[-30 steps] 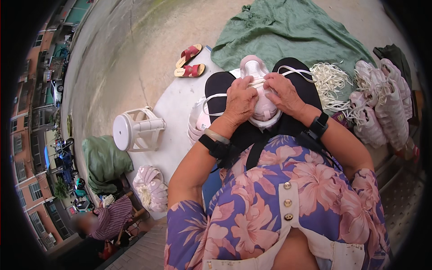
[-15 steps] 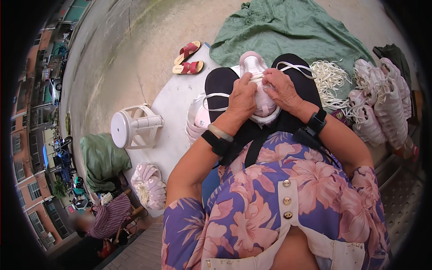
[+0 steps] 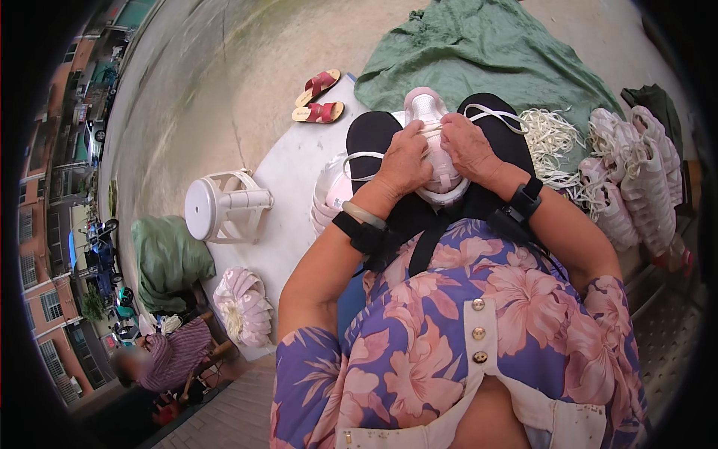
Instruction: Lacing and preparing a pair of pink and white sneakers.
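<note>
A white and pink sneaker (image 3: 429,112) rests on my lap, toe pointing away from me. My left hand (image 3: 404,161) grips its left side, fingers pinching a white shoelace (image 3: 357,159) that loops out to the left. My right hand (image 3: 470,146) presses on the right side over the lacing, holding the other lace end (image 3: 493,114), which curls off to the right. Both wrists wear dark bands. The sneaker's middle is hidden under my fingers.
A pile of loose white laces (image 3: 550,138) and a row of white sneakers (image 3: 636,179) lie to my right. A green cloth (image 3: 479,52) spreads ahead. Red sandals (image 3: 318,97), a tipped white stool (image 3: 221,209), more sneakers (image 3: 243,307) and a seated person (image 3: 168,363) are left.
My hands have shifted slightly on the sneaker, working the lace; the left loop has changed shape a little. Nothing else has moved.
</note>
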`<action>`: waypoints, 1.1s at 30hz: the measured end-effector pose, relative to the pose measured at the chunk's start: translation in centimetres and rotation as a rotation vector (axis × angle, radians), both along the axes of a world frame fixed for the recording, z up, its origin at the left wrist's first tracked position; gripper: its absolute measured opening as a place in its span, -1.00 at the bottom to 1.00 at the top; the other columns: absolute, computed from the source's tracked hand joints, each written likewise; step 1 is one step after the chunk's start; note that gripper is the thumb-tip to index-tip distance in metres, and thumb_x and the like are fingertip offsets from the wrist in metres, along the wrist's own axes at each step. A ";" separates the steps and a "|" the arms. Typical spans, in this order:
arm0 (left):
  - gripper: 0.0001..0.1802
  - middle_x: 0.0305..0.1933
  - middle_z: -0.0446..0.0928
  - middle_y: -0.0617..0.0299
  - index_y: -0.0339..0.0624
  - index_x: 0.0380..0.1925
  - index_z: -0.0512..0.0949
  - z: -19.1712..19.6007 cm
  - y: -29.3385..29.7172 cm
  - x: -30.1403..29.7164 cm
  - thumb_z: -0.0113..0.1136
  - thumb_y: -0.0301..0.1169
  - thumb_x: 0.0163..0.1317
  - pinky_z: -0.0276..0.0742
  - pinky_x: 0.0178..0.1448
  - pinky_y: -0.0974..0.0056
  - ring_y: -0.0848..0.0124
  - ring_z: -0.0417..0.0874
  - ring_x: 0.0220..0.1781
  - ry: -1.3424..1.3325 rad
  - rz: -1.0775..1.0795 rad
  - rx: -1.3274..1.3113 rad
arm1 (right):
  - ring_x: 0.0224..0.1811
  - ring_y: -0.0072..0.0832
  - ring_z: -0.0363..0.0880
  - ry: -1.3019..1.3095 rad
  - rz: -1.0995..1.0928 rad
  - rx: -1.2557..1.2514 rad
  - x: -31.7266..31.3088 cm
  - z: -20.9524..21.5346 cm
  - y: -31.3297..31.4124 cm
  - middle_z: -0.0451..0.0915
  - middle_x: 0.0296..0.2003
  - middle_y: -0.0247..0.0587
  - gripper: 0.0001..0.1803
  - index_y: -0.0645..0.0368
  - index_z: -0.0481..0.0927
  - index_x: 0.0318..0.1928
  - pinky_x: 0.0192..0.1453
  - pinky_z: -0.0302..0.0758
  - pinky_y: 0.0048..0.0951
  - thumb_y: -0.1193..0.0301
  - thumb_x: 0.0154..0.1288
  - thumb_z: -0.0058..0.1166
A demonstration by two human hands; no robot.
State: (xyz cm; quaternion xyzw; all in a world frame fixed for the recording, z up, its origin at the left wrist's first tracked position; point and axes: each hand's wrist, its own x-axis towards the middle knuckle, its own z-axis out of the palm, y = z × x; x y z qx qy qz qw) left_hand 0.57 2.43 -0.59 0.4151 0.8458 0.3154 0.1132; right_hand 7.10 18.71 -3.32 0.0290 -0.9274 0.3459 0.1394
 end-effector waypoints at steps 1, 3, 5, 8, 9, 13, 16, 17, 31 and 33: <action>-0.81 0.17 0.28 -0.17 -0.32 -0.44 0.48 0.1 -0.1 -0.1 0.02 -0.52 -0.15 0.27 0.20 0.08 -0.07 0.36 0.11 -0.040 -0.018 0.003 | -0.04 -0.10 0.37 0.016 0.009 -0.015 0.0 0.2 0.1 0.40 -0.13 -0.03 -0.86 0.21 0.42 -0.35 -0.01 0.30 -0.13 0.51 0.01 -0.01; -0.81 0.18 0.27 -0.18 -0.32 -0.47 0.48 0.1 -0.6 -0.1 0.02 -0.52 -0.18 0.24 0.23 0.08 -0.07 0.34 0.14 -0.086 -0.032 0.011 | -0.01 -0.07 0.37 0.062 0.013 0.105 1.0 0.9 1.2 0.40 -0.09 0.03 -0.85 0.24 0.42 -0.34 0.02 0.31 -0.12 0.52 0.01 -0.02; -0.84 0.16 0.31 -0.15 -0.31 -0.50 0.50 0.5 -1.6 -0.1 0.07 -0.51 -0.16 0.24 0.22 0.07 -0.04 0.35 0.14 0.076 -0.012 0.007 | 0.04 0.00 0.35 0.039 0.045 0.203 2.4 4.6 2.6 0.40 -0.03 0.12 -0.84 0.29 0.41 -0.32 0.07 0.31 -0.13 0.53 0.02 -0.03; -0.84 0.14 0.34 -0.13 -0.29 -0.49 0.50 1.7 -2.2 -0.3 0.13 -0.48 -0.15 0.25 0.20 0.09 -0.02 0.37 0.13 0.121 0.002 0.070 | -0.06 0.00 0.39 0.063 -0.076 0.269 6.3 4.4 8.1 0.43 -0.11 0.07 -0.89 0.28 0.37 -0.36 -0.01 0.33 -0.15 0.56 0.04 -0.03; -0.85 0.13 0.35 -0.11 -0.26 -0.49 0.51 1.8 -2.4 -0.5 0.18 -0.47 -0.14 0.27 0.18 0.09 0.00 0.39 0.11 0.153 0.014 0.095 | -0.10 -0.02 0.40 0.060 -0.121 0.305 7.6 3.9 10.1 0.44 -0.14 0.05 -0.90 0.29 0.36 -0.38 -0.06 0.36 -0.16 0.56 0.05 -0.04; -0.87 0.06 0.41 -0.08 -0.27 -0.49 0.50 2.7 -2.4 -1.1 0.18 -0.49 -0.11 0.33 0.11 0.13 0.03 0.44 0.05 0.238 0.053 0.172 | -0.11 -0.07 0.40 -0.160 -0.224 0.336 11.5 0.4 15.0 0.44 -0.20 -0.01 -0.88 0.25 0.37 -0.37 -0.07 0.36 -0.19 0.56 0.03 -0.02; -0.89 -0.02 0.46 -0.05 -0.28 -0.50 0.50 2.9 -2.5 -1.4 0.19 -0.51 -0.09 0.38 0.04 0.18 0.08 0.48 -0.02 0.205 0.113 0.216 | -0.08 -0.14 0.40 -0.021 -0.126 0.307 8.8 2.9 10.4 0.44 -0.24 -0.10 -0.79 0.18 0.40 -0.32 0.01 0.31 -0.22 0.56 -0.04 0.06; -0.89 -0.07 0.48 -0.03 -0.29 -0.51 0.49 3.3 -2.4 -1.4 0.20 -0.53 -0.09 0.41 -0.02 0.21 0.13 0.50 -0.06 0.233 0.111 0.224 | -0.06 -0.16 0.39 0.065 -0.085 0.267 7.4 3.6 8.5 0.44 -0.24 -0.12 -0.76 0.16 0.41 -0.30 0.03 0.30 -0.23 0.55 -0.06 0.09; -0.84 0.00 0.44 -0.05 -0.27 -0.48 0.43 4.6 -2.0 -1.2 0.21 -0.48 -0.04 0.38 0.06 0.20 0.07 0.48 -0.01 0.083 0.001 0.113 | -0.42 -0.31 0.43 0.122 0.030 0.424 6.8 3.9 7.5 0.38 -0.62 -0.28 -0.88 0.08 0.44 -0.40 0.03 0.28 -0.17 0.55 -0.01 -0.01; -0.85 0.00 0.43 -0.06 -0.27 -0.48 0.43 3.9 -1.4 -0.9 0.20 -0.48 -0.04 0.37 0.08 0.19 0.04 0.47 0.00 0.135 -0.010 0.076 | -0.42 -0.31 0.44 0.110 -0.072 0.494 8.8 3.1 10.2 0.40 -0.61 -0.28 -0.87 0.09 0.45 -0.38 0.02 0.29 -0.19 0.55 -0.01 0.00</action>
